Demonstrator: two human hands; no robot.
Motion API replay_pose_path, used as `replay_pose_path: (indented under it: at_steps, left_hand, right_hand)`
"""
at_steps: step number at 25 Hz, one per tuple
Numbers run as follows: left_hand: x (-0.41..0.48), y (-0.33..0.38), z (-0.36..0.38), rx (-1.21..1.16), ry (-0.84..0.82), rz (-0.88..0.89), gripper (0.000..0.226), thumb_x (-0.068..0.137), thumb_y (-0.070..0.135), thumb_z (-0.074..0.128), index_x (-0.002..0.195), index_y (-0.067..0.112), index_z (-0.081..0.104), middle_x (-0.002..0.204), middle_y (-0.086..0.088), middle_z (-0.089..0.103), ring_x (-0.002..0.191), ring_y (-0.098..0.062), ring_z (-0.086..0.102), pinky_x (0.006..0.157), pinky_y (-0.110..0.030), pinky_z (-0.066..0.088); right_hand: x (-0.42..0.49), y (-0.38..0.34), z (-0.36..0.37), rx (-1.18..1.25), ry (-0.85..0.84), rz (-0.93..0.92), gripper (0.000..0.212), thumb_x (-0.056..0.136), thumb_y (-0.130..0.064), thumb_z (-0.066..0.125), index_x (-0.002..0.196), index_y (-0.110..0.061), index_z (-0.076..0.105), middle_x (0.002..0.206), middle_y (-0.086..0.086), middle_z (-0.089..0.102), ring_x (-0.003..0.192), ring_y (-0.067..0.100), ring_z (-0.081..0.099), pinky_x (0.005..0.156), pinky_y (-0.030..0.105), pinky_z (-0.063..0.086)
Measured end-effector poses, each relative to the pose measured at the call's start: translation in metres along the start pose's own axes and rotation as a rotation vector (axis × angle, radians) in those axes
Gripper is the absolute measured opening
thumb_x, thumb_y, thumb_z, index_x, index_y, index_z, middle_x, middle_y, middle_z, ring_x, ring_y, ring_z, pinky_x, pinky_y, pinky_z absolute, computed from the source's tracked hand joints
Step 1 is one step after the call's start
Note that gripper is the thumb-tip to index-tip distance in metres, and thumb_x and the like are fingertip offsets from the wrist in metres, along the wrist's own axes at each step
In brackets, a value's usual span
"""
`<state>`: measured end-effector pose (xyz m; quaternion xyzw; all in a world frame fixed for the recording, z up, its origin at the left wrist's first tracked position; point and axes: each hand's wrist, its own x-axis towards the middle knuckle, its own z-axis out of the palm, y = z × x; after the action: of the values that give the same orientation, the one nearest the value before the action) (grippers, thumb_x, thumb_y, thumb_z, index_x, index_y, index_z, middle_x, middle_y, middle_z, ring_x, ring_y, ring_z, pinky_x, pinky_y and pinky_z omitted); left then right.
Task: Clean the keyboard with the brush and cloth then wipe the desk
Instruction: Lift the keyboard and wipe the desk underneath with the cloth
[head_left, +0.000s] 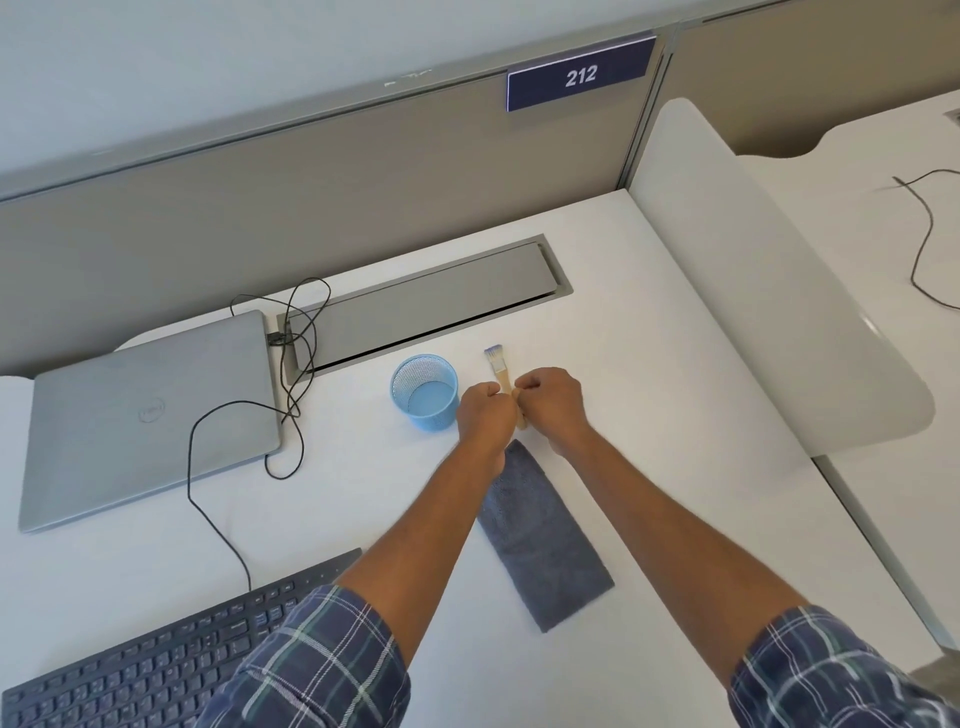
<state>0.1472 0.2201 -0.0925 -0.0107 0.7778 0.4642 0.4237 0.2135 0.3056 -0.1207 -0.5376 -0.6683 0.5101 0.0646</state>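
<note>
Wooden brush (497, 366) between curled fingers (531, 385)

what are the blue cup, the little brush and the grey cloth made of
Blue cylindrical mesh cup: likely painted metal wire mesh; fine holes show through its wall. Small pale-handled brush: handle looks like bare wood, tan and matte; bristles whitish with blue tips, probably synthetic. Folded grey cloth: soft, fuzzy pile, probably microfibre.
</note>
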Motion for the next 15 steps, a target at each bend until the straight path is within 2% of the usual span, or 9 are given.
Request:
replay_pose_path:
  at_steps: [1,2,4,7,9,11,13,15]
  left_hand:
    - [0.001,-0.001,0.0,-0.018,-0.008,0.003,0.038,0.083,-0.005,0.059,0.111,0.018,0.068,0.097,-0.003,0.063,0.091,-0.03,0.058,0.077,-0.039,0.052]
    - [0.001,0.0,0.0,-0.029,-0.019,-0.005,0.044,0.086,-0.003,0.061,0.124,0.018,0.068,0.108,-0.004,0.067,0.099,-0.029,0.064,0.085,-0.038,0.057]
    - [0.001,0.001,0.0,-0.039,-0.04,-0.021,0.058,0.093,0.003,0.062,0.149,0.016,0.058,0.134,-0.005,0.067,0.12,-0.025,0.067,0.102,-0.041,0.06]
    - [0.0,0.003,0.002,-0.065,-0.049,0.002,0.055,0.098,0.008,0.061,0.152,0.019,0.056,0.14,-0.004,0.066,0.123,-0.023,0.066,0.106,-0.044,0.059]
    - [-0.002,0.008,0.002,-0.074,-0.025,0.034,0.053,0.098,0.012,0.063,0.149,0.022,0.058,0.139,-0.004,0.068,0.122,-0.022,0.067,0.107,-0.045,0.058]
    - [-0.011,0.016,-0.003,-0.08,-0.008,0.082,0.053,0.093,0.015,0.067,0.145,0.026,0.061,0.132,-0.002,0.072,0.119,-0.022,0.069,0.105,-0.045,0.059]
    - [-0.021,0.028,-0.01,-0.102,0.016,0.149,0.046,0.089,0.017,0.07,0.134,0.029,0.067,0.115,0.001,0.078,0.108,-0.019,0.075,0.1,-0.045,0.062]
    - [-0.032,0.04,-0.023,-0.14,0.041,0.24,0.029,0.091,0.018,0.068,0.119,0.027,0.072,0.097,0.002,0.081,0.092,-0.019,0.08,0.092,-0.046,0.065]
  right_hand:
    - [0.002,0.001,0.001,0.001,-0.003,-0.002,0.018,0.072,-0.004,0.06,0.083,0.003,0.072,0.087,0.022,0.073,0.064,0.017,0.054,0.059,0.038,0.047]
    - [0.003,0.0,0.001,0.001,-0.014,-0.008,0.017,0.071,-0.005,0.061,0.082,0.001,0.073,0.084,0.021,0.074,0.063,0.017,0.055,0.058,0.041,0.05]
    - [0.002,-0.002,0.0,-0.004,-0.043,-0.02,0.016,0.071,-0.008,0.064,0.081,-0.005,0.076,0.08,0.015,0.076,0.064,0.02,0.062,0.062,0.042,0.056]
    - [-0.003,-0.008,-0.004,0.006,-0.048,-0.04,0.017,0.081,-0.007,0.066,0.086,-0.016,0.079,0.083,0.0,0.077,0.08,0.023,0.074,0.076,0.043,0.063]
    - [-0.007,-0.011,-0.012,0.05,-0.026,-0.085,0.021,0.086,-0.004,0.063,0.086,-0.018,0.079,0.082,-0.004,0.077,0.079,0.021,0.073,0.078,0.046,0.065]
    - [-0.014,-0.018,-0.023,0.098,-0.008,-0.139,0.019,0.088,-0.003,0.068,0.085,-0.018,0.079,0.076,-0.003,0.077,0.07,0.018,0.071,0.074,0.044,0.064]
    - [-0.021,-0.03,-0.035,0.159,-0.018,-0.185,0.016,0.086,-0.004,0.075,0.091,-0.019,0.078,0.077,0.0,0.078,0.071,0.021,0.074,0.073,0.044,0.063]
    - [-0.029,-0.046,-0.043,0.218,-0.065,-0.227,0.021,0.085,-0.006,0.077,0.099,-0.021,0.078,0.084,0.005,0.079,0.079,0.029,0.078,0.075,0.046,0.063]
